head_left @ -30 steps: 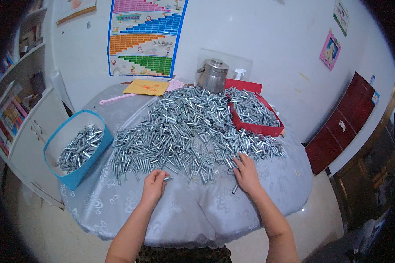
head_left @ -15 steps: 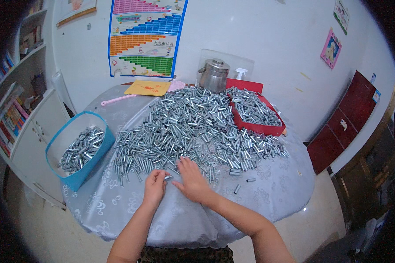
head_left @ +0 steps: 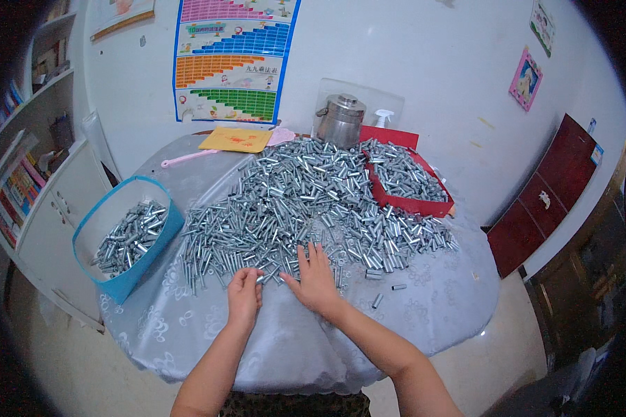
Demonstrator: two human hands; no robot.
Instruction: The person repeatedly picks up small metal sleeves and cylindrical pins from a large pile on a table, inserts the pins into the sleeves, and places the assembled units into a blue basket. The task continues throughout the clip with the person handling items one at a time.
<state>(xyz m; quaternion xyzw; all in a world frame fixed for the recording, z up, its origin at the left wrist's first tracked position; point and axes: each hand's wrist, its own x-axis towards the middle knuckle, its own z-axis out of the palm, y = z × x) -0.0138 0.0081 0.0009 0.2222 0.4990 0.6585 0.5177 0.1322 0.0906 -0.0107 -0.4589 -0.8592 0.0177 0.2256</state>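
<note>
The wall chart (head_left: 236, 43) shows printing in 4 colour bands, its top cut off; the yellow packet (head_left: 235, 139) bears red print. 1 blue bin (head_left: 151, 244) and 1 red box (head_left: 417, 206) hold metal parts. 2 loose tubes (head_left: 377, 301) lie beyond the right hand (head_left: 316, 281), fingers apart at the metal heap (head_left: 278, 194). The left hand (head_left: 244, 292) pinches 1 partly hidden metal piece (head_left: 260, 279) before it.

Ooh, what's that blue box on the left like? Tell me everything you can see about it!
The blue box has an open top, rounded corners, a blue rim and outside, and a whitish inside. It may be fabric or thin plastic; I can't tell. Shiny silvery tubes lie jumbled inside, below the rim. It stands at the left of the table, on the grey cloth, beside the big metal pile. Neither hand touches it. Its bottom is hidden.
</note>
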